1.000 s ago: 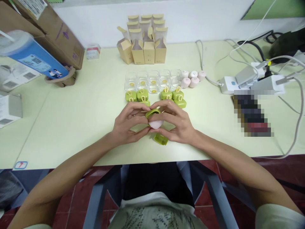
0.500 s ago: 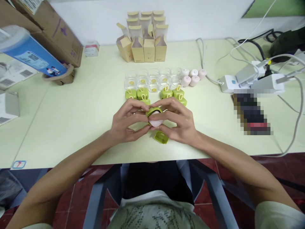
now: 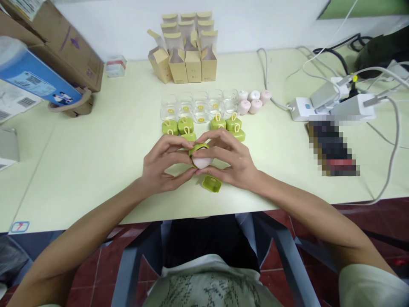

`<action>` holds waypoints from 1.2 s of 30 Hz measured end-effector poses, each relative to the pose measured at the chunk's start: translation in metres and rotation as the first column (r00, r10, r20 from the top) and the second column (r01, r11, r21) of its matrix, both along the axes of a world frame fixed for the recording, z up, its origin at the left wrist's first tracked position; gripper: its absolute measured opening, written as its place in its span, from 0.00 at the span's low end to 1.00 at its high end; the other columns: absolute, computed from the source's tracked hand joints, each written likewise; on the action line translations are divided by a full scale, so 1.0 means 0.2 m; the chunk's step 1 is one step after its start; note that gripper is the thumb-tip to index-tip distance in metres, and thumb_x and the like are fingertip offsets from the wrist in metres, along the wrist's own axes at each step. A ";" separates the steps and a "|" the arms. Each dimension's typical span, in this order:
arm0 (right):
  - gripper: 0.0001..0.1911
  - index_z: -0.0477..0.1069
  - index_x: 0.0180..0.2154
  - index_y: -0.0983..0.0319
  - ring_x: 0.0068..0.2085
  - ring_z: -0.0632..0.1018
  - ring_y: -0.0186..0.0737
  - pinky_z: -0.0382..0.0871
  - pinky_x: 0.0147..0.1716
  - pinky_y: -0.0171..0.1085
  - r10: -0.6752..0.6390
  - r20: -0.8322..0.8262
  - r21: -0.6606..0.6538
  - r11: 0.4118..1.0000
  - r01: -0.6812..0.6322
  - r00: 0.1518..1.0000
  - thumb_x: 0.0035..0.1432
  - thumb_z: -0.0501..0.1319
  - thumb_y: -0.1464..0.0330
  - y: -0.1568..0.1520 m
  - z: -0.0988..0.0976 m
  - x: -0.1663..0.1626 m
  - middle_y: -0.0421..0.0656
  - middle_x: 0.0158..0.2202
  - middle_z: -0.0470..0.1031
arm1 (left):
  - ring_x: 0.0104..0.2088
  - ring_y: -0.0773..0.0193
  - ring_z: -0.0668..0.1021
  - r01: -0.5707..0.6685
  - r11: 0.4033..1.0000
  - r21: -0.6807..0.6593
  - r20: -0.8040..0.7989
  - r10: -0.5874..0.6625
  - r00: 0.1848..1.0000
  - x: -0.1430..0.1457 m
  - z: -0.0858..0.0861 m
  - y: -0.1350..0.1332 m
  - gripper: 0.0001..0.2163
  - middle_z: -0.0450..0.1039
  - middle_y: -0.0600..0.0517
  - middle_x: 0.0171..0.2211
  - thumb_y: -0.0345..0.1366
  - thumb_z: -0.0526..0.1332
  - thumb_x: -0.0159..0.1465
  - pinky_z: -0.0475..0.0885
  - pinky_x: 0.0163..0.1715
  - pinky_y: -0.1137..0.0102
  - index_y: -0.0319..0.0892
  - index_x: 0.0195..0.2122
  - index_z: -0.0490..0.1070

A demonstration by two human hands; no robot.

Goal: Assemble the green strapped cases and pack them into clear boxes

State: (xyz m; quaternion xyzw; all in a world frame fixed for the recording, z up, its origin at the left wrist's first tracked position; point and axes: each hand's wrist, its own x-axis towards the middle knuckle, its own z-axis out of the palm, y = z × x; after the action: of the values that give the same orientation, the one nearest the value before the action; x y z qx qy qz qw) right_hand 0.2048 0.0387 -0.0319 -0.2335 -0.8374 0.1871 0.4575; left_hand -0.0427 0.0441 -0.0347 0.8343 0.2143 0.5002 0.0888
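My left hand [image 3: 161, 164] and my right hand [image 3: 234, 164] meet above the table's near middle, fingers pinched on one small item: a pale pink rounded piece [image 3: 202, 162] with a green ring-shaped cover [image 3: 198, 148] on its top. A loose green cap [image 3: 211, 183] lies on the table just below my right thumb. Behind my hands stand several green lidded pieces [image 3: 185, 125], a row of clear cubes [image 3: 200, 105] and several more pink pieces [image 3: 252, 100].
Open tan cartons [image 3: 187, 59] stand at the back. Cardboard boxes [image 3: 64, 47] and a blue package [image 3: 30, 74] fill the left side. A white power strip [image 3: 322, 104], cables [image 3: 390, 140] and a blurred dark object [image 3: 332, 147] lie at the right.
My hands keep the same pinch on the pink piece and green cover. The whole view has drifted slightly left and down; nothing on the table has moved.
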 end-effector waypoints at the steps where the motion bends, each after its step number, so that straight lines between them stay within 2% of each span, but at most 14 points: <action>1: 0.15 0.82 0.56 0.53 0.50 0.82 0.47 0.87 0.48 0.51 0.013 0.006 -0.002 1.000 -0.013 1.000 0.74 0.69 0.55 0.01 0.00 0.00 0.51 0.60 0.77 | 0.48 0.59 0.86 -0.012 1.000 -0.005 0.003 0.012 1.000 0.00 -0.01 0.00 0.13 0.79 0.49 0.51 0.45 0.79 0.66 0.90 0.45 0.61 0.51 0.48 0.81; 5: 0.13 0.81 0.58 0.52 0.51 0.82 0.47 0.86 0.52 0.54 0.035 -0.005 -0.011 0.999 -0.035 0.999 0.77 0.66 0.59 0.01 0.01 0.01 0.50 0.62 0.76 | 0.49 0.57 0.86 -0.015 1.000 -0.006 0.007 0.015 1.000 -0.02 -0.02 0.01 0.13 0.79 0.49 0.52 0.46 0.79 0.66 0.90 0.45 0.58 0.52 0.47 0.81; 9: 0.13 0.81 0.58 0.52 0.52 0.82 0.48 0.86 0.53 0.54 0.020 -0.005 -0.008 1.000 -0.020 1.000 0.77 0.65 0.60 0.00 0.01 0.00 0.50 0.62 0.76 | 0.50 0.56 0.87 -0.022 1.000 -0.012 -0.001 0.022 1.000 -0.02 -0.01 0.01 0.13 0.79 0.48 0.53 0.44 0.79 0.67 0.90 0.48 0.57 0.53 0.49 0.80; 12: 0.13 0.81 0.58 0.53 0.51 0.83 0.47 0.85 0.54 0.53 0.035 -0.033 -0.016 0.999 -0.035 0.999 0.77 0.65 0.61 0.00 0.02 0.00 0.50 0.61 0.76 | 0.51 0.55 0.87 -0.012 0.999 -0.036 0.002 0.012 1.000 -0.02 -0.01 0.00 0.18 0.80 0.48 0.54 0.42 0.79 0.65 0.89 0.49 0.56 0.54 0.53 0.78; 16: 0.15 0.81 0.59 0.53 0.54 0.82 0.49 0.85 0.55 0.54 0.050 -0.068 -0.076 0.996 -0.055 0.996 0.74 0.69 0.60 0.02 0.02 0.01 0.50 0.60 0.76 | 0.53 0.54 0.86 0.010 0.991 -0.132 0.036 -0.005 0.999 -0.01 -0.02 0.00 0.25 0.81 0.47 0.54 0.44 0.80 0.65 0.89 0.44 0.59 0.55 0.60 0.74; 19: 0.20 0.81 0.61 0.52 0.60 0.80 0.51 0.86 0.51 0.50 0.070 -0.114 -0.165 0.982 -0.088 0.991 0.71 0.73 0.61 0.02 0.02 0.02 0.50 0.59 0.76 | 0.57 0.54 0.86 0.008 0.985 -0.174 0.031 -0.003 1.000 -0.01 -0.02 0.00 0.26 0.82 0.45 0.57 0.43 0.79 0.67 0.89 0.42 0.63 0.55 0.63 0.73; 21: 0.22 0.80 0.62 0.51 0.60 0.79 0.50 0.87 0.46 0.45 0.085 -0.167 -0.247 0.961 -0.125 0.982 0.69 0.75 0.62 0.02 0.02 0.02 0.49 0.58 0.76 | 0.59 0.54 0.85 0.028 0.982 -0.185 0.041 -0.020 0.999 -0.01 -0.02 0.00 0.27 0.83 0.45 0.58 0.39 0.78 0.68 0.90 0.46 0.64 0.54 0.66 0.73; 24: 0.19 0.82 0.59 0.51 0.59 0.80 0.48 0.87 0.43 0.42 0.087 -0.241 -0.365 0.915 -0.173 0.967 0.69 0.75 0.62 0.01 0.03 0.02 0.48 0.57 0.77 | 0.60 0.55 0.86 0.035 0.982 -0.186 0.052 -0.026 0.998 0.00 -0.03 -0.01 0.26 0.84 0.45 0.59 0.36 0.77 0.69 0.90 0.52 0.64 0.52 0.66 0.74; 26: 0.16 0.82 0.58 0.51 0.61 0.80 0.50 0.88 0.47 0.45 0.084 -0.262 -0.441 0.875 -0.197 0.961 0.71 0.73 0.62 0.01 0.03 0.02 0.48 0.59 0.77 | 0.61 0.55 0.86 0.022 0.981 -0.192 0.049 -0.013 0.999 0.00 -0.03 -0.01 0.25 0.84 0.46 0.60 0.36 0.75 0.70 0.89 0.55 0.63 0.52 0.66 0.74; 30: 0.20 0.80 0.58 0.51 0.63 0.79 0.51 0.87 0.55 0.49 0.071 -0.301 -0.547 0.804 -0.233 0.951 0.67 0.76 0.60 0.00 0.03 0.02 0.48 0.60 0.74 | 0.61 0.57 0.87 -0.039 0.976 -0.216 -0.008 0.038 0.999 -0.01 -0.03 -0.01 0.24 0.84 0.49 0.63 0.36 0.72 0.74 0.89 0.57 0.64 0.54 0.70 0.71; 33: 0.20 0.78 0.55 0.51 0.61 0.80 0.49 0.87 0.54 0.46 0.041 -0.359 -0.588 0.765 -0.261 0.932 0.65 0.78 0.60 0.01 0.02 0.01 0.46 0.58 0.73 | 0.58 0.58 0.88 -0.083 0.989 -0.126 -0.031 0.080 0.996 -0.02 -0.02 0.00 0.24 0.85 0.49 0.60 0.35 0.73 0.73 0.88 0.57 0.66 0.53 0.68 0.73; 36: 0.23 0.75 0.54 0.50 0.63 0.79 0.47 0.85 0.56 0.45 -0.003 -0.384 -0.595 0.765 -0.245 0.923 0.61 0.80 0.62 0.02 0.02 0.01 0.44 0.57 0.72 | 0.51 0.60 0.89 -0.141 0.990 -0.003 0.005 0.141 0.990 -0.03 0.00 0.03 0.18 0.87 0.49 0.52 0.34 0.73 0.73 0.87 0.52 0.67 0.49 0.62 0.76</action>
State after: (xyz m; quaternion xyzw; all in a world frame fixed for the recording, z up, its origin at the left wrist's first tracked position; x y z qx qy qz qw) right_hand 0.2072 0.0421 -0.0282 -0.2794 -0.6393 0.5270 0.4853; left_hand -0.0490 0.0498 -0.0344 0.8157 0.2732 0.5070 0.0547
